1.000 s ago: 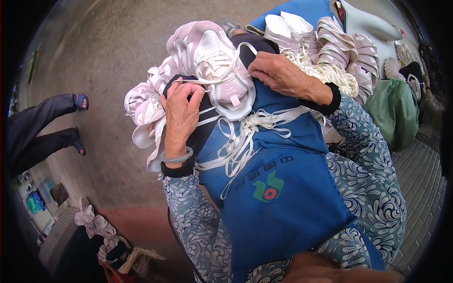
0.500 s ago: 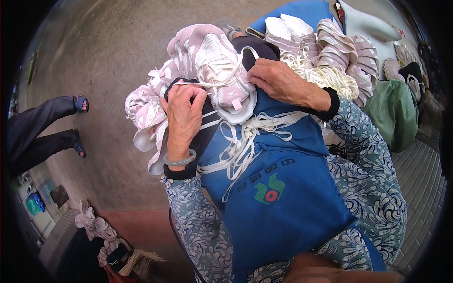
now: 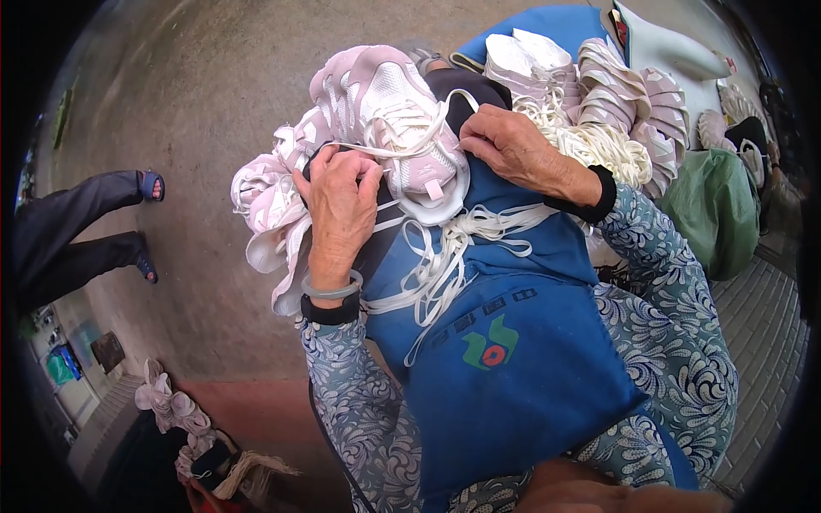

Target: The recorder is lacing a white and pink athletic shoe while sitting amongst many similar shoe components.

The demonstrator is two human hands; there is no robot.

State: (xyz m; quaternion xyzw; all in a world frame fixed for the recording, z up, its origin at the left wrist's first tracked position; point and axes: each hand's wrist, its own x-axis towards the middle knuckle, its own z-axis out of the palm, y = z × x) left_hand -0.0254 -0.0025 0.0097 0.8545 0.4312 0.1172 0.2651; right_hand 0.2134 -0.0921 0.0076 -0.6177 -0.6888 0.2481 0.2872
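A pink and white sneaker upper (image 3: 421,171) rests on my lap, its heel opening toward me and white lacing crossed over its front. My left hand (image 3: 339,192) is beside it, thumb and fingers pinched on a white shoelace (image 3: 366,149) that runs across the upper. At the upper's right edge my right hand (image 3: 517,154) is closed too, pinching the lace that loops up near its fingers. Its fingertips are partly hidden. A loose bundle of white laces (image 3: 440,256) lies on my blue apron (image 3: 547,359), just below the upper.
More pink uppers (image 3: 265,197) are heaped on the left. Stacked uppers (image 3: 603,81) and a pile of cream laces (image 3: 603,150) sit at the right. Beyond them is a green bag (image 3: 710,209). A person's sandalled foot (image 3: 152,185) is at far left.
Both hands keep their pinches on the lace with hardly any movement. The whole scene sits slightly to the right in the view.
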